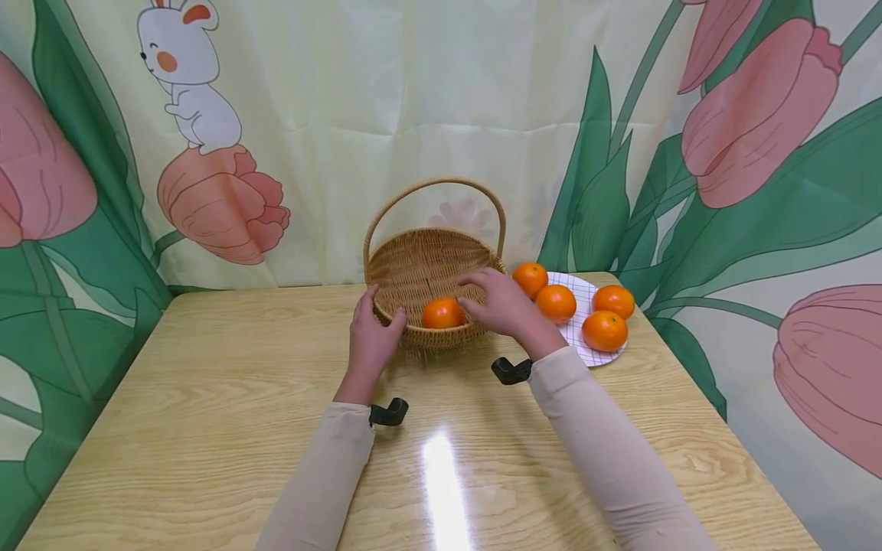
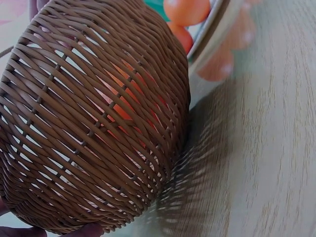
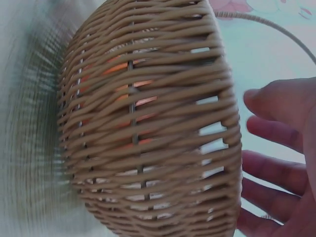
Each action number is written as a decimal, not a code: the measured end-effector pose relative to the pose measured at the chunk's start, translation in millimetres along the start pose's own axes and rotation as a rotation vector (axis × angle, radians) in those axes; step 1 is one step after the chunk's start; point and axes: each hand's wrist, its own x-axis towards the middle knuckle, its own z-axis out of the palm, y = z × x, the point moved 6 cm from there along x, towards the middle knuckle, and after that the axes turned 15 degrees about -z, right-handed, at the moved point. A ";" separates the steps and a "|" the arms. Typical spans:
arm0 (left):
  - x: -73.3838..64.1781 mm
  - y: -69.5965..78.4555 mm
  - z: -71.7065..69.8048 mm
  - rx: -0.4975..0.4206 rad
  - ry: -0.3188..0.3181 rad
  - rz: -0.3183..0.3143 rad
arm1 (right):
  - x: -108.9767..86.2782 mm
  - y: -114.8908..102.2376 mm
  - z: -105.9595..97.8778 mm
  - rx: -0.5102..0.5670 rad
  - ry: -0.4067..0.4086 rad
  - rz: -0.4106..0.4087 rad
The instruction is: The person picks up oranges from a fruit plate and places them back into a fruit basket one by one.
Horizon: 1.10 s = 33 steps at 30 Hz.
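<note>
A wicker basket [image 1: 441,337] with a tall arched handle stands on the table, and one orange [image 1: 443,313] lies inside it. My left hand [image 1: 372,340] holds the basket's left rim, thumb toward the front; in the left wrist view its fingertips [image 2: 89,230] show at the basket's lower edge. Over the right side of the basket is my right hand [image 1: 503,304], its fingers spread loosely near the orange with nothing gripped. The right wrist view has its thumb [image 3: 276,101] and fingers beside the rim. Through the weave, orange colour shows in both wrist views.
Right of the basket is a white plate [image 1: 583,295] with a grid pattern. Several oranges [image 1: 605,330] lie on it and at its edge. A flower-printed curtain [image 1: 331,153] hangs behind the wooden table [image 1: 227,398]. Black wrist cameras [image 1: 389,412] stick out from both wrists.
</note>
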 end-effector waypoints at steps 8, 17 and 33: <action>1.5 -1.5 0.5 0.001 0.005 -0.004 | -12.7 11.3 -9.5 0.046 0.153 0.036; 1.5 -2.3 -0.8 0.002 0.024 0.010 | -24.8 31.1 -12.2 0.014 0.262 0.057; 0.2 -0.2 1.2 0.002 -0.002 0.015 | -48.9 71.0 -8.0 0.044 0.342 0.199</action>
